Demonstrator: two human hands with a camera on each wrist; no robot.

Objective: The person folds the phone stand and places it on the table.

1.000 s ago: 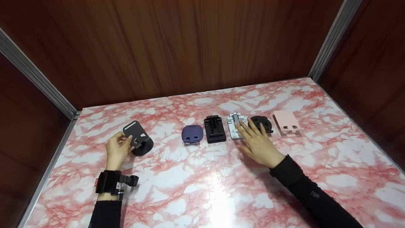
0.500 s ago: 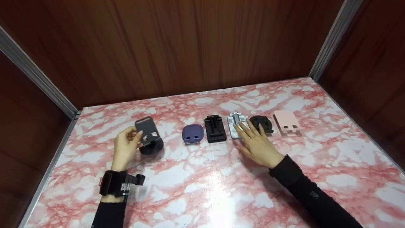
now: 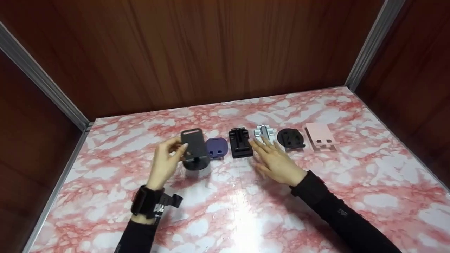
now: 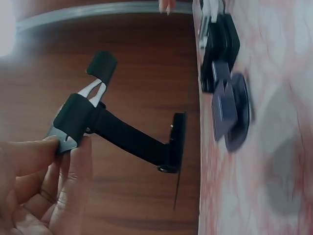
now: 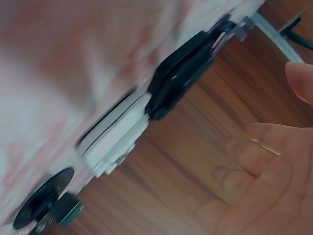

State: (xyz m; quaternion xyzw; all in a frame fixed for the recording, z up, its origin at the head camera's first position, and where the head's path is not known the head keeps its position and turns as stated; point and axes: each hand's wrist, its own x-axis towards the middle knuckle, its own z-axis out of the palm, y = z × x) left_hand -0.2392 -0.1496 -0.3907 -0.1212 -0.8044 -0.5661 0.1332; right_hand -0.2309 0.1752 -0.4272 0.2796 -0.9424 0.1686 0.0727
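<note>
My left hand (image 3: 167, 161) pinches the side edge of a black phone stand (image 3: 195, 142) with a slotted back plate and round base. In the left wrist view this phone stand (image 4: 132, 134) hangs above the table, its base off the surface. Just right of it lies a purple folded phone stand (image 3: 218, 146), partly covered by it in the head view. My right hand (image 3: 277, 163) is held with fingers extended, in front of a white phone stand (image 3: 265, 130). The right wrist view shows that hand (image 5: 279, 171) holding nothing, apart from the white stand (image 5: 115, 134).
A black folded phone stand (image 3: 240, 144) lies between the purple and white ones. Farther right are a round-based black stand (image 3: 291, 138) and a pink stand (image 3: 319, 134). Wood-grain panels (image 3: 225, 52) surround the marbled table (image 3: 116, 172) at the back and sides.
My left hand has carried the black phone stand rightward, beside the purple one, turning it more upright. My right hand has shifted slightly left, uncovering the round-based stand.
</note>
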